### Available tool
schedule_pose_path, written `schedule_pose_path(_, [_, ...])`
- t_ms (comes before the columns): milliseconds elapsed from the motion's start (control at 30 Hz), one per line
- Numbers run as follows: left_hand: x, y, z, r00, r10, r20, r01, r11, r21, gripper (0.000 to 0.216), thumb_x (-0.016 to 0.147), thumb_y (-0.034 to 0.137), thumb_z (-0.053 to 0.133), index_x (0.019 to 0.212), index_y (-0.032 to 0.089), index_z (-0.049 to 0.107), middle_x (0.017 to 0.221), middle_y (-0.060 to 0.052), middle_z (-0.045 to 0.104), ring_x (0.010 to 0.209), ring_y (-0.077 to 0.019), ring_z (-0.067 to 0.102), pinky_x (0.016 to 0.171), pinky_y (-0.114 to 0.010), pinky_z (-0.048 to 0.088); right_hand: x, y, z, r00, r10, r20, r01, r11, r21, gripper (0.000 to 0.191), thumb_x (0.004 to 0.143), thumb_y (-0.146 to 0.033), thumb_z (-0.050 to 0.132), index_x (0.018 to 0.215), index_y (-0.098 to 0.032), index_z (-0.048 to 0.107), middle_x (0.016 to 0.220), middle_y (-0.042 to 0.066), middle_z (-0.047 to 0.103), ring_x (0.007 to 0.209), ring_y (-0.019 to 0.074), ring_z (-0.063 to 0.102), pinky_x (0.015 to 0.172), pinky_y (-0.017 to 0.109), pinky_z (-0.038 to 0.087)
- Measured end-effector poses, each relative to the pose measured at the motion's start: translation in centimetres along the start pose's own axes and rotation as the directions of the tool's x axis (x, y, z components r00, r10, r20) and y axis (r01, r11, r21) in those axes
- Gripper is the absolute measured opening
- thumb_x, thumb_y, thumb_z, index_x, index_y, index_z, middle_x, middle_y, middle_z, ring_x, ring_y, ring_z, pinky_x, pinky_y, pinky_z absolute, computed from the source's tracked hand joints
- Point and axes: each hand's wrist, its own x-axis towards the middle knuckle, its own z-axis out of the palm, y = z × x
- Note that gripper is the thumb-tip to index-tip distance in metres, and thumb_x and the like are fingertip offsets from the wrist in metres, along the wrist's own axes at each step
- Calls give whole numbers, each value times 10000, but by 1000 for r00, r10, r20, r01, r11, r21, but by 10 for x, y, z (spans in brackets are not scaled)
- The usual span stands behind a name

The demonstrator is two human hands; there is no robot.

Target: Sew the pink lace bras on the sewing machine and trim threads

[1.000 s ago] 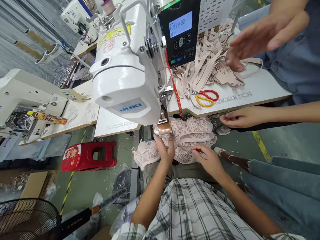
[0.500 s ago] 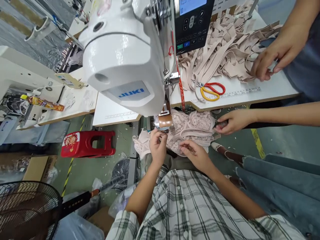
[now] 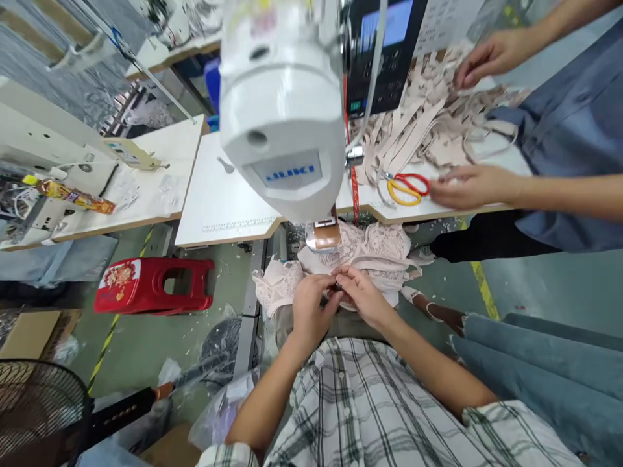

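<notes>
Two own hands, both over the near edge of the lace bras (image 3: 379, 243), below the machine head. Left hand (image 3: 307, 311): fingers bent, narrow. Right hand (image 3: 367, 299): also narrow, fingertips meeting the left's. Something small and dark may sit between the tips; too tiny to tell whether either hand grips it. Bras: one cup part off to the left, the rest overlapping in one pile in front of the table, below its front edge.

Counts: one white sewing machine (image 3: 282, 123) in front, one control screen (image 3: 384, 52) beside it, one pair of scissors (image 3: 407, 189) with one red and one yellow handle, one heap of beige straps (image 3: 418, 123), one red stool (image 3: 153, 285), one drink bottle (image 3: 73, 194), one fan (image 3: 39, 408). Two co-worker hands on the right: far hand (image 3: 489, 57) by the straps, near hand (image 3: 470, 188) just right of the scissors.

Edges: white table (image 3: 209, 194) has an angled cutout at the machine; bras sit in that gap. Scissors lie near the front edge. Green floor shows between stool and metal leg (image 3: 250, 305). Own hands well apart from co-worker's.
</notes>
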Motion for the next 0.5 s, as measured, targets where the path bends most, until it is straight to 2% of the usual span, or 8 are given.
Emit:
schedule_pose_path(167, [9, 4, -5, 999, 37, -25, -38, 997, -61, 290, 902, 277, 578, 1165, 341, 683, 936, -104, 739, 837, -317, 720, 686, -481, 602, -2, 4, -1, 1000, -12, 22, 12, 999, -35, 534, 664, -647, 789, 970, -240, 632, 806, -16, 617, 728, 121, 599, 704, 253, 517])
schedule_pose_path(233, [12, 8, -11, 997, 59, -44, -62, 995, -74, 296, 882, 294, 594, 1145, 390, 693, 886, -92, 741, 781, -323, 722, 623, -480, 599, -3, 2, -3, 999, -27, 34, 30, 995, -95, 549, 671, -667, 771, 975, -227, 643, 741, -19, 596, 652, 113, 556, 639, 251, 487])
schedule_pose_path(267, [14, 9, -16, 998, 31, -47, -36, 994, -102, 274, 870, 303, 607, 1104, 406, 704, 865, -82, 742, 765, -322, 723, 610, -479, 599, -4, 1, -4, 999, -40, 36, 45, 991, -127, 548, 674, -674, 762, 963, -223, 647, 726, -15, 598, 629, 116, 546, 624, 261, 482])
schedule_pose_path(367, [22, 15, -46, 981, -191, -25, 176, 940, -292, 149, 824, 348, 643, 923, 414, 732, 814, -53, 744, 748, -323, 726, 629, -493, 603, -9, -11, -6, 994, -111, 24, 114, 966, -231, 462, 632, -661, 775, 873, -279, 675, 737, 8, 646, 617, 172, 586, 632, 353, 521])
schedule_pose_path(433, [36, 23, -79, 934, -356, 1, 319, 835, -448, 92, 807, 384, 646, 841, 400, 730, 801, -44, 743, 736, -313, 725, 662, -498, 602, -17, -26, -6, 986, -164, 40, 168, 934, -315, 325, 589, -611, 798, 796, -378, 709, 776, 10, 695, 671, 250, 650, 657, 439, 553])
schedule_pose_path(500, [61, 36, -119, 871, -490, 28, 420, 714, -560, 80, 822, 389, 640, 848, 375, 715, 851, -35, 743, 719, -266, 716, 699, -468, 600, -28, -50, -3, 974, -213, 81, 227, 892, -390, 196, 584, -543, 806, 748, -460, 738, 844, 2, 742, 806, 320, 709, 724, 499, 576])
